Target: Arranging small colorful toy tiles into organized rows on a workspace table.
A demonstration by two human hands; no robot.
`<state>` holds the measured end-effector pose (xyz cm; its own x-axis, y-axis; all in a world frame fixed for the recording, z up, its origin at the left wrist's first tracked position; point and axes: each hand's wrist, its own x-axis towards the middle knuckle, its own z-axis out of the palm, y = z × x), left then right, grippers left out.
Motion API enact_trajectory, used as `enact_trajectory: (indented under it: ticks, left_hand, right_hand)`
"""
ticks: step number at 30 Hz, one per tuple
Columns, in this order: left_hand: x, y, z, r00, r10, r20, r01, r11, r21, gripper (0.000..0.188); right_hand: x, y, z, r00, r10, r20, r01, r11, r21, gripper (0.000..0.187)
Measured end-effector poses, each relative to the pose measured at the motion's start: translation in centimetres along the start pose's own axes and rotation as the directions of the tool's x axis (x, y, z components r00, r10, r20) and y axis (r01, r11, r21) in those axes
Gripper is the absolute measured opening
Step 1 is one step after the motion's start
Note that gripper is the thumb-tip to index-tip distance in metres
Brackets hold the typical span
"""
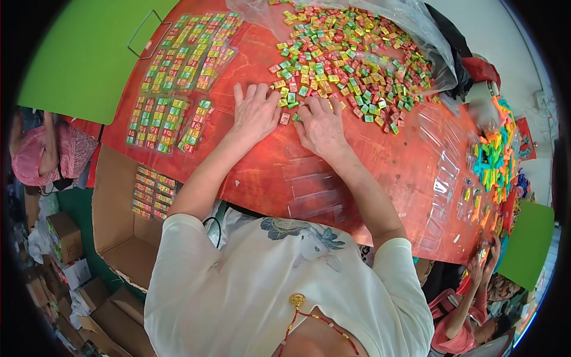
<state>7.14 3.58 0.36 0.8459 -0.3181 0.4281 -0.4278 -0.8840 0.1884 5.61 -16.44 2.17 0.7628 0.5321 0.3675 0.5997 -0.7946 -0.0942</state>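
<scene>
A loose heap of small wrapped candies [357, 65], red, yellow and green, covers the far middle of the red table. My left hand [257, 110] lies palm down at the heap's near left edge, fingers apart, the ones on its right beside a few candies. Close by, my right hand [322, 126] rests palm down at the near edge, its bent fingers apart and touching the closest candies. What lies under both palms is hidden. A clear slotted plastic tray [312, 193] sits nearer to me, beside my right forearm. Trays filled with candies [157, 125] lie in rows at the left.
More clear trays [443, 178] lie at the right. A cardboard box [122, 238] with a filled tray inside stands below the table's left edge. Green boards [77, 53] flank the table. Colourful plastic pieces [496, 157] are heaped far right, where another person [464, 321] works.
</scene>
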Motion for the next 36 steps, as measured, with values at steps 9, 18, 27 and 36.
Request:
enact_trajectory:
  ticks: [9,18,27,36]
  left_hand:
    - [-3.4,1.9,-2.6,0.989,-0.099,0.111,0.102,0.994,-0.024,0.023]
    - [-3.1,0.6,-2.0,0.993,0.004,0.121,0.005,0.997,-0.072,0.032]
    - [-3.1,0.7,-1.5,0.990,-0.018,0.138,0.031,0.996,-0.090,0.031]
    - [-3.0,0.7,-1.4,0.992,-0.024,0.120,0.034,0.996,-0.084,0.034]
  right_hand:
    - [-1.0,-0.2,-1.0,0.990,0.100,-0.103,-0.089,0.990,0.106,0.028]
    - [-2.2,1.1,-1.1,0.991,0.123,-0.055,-0.123,0.992,-0.012,0.024]
    - [-1.3,0.1,-0.7,0.997,0.067,-0.042,-0.064,0.996,0.062,0.027]
    - [2.0,0.9,0.7,0.995,0.046,-0.086,-0.041,0.997,0.065,0.027]
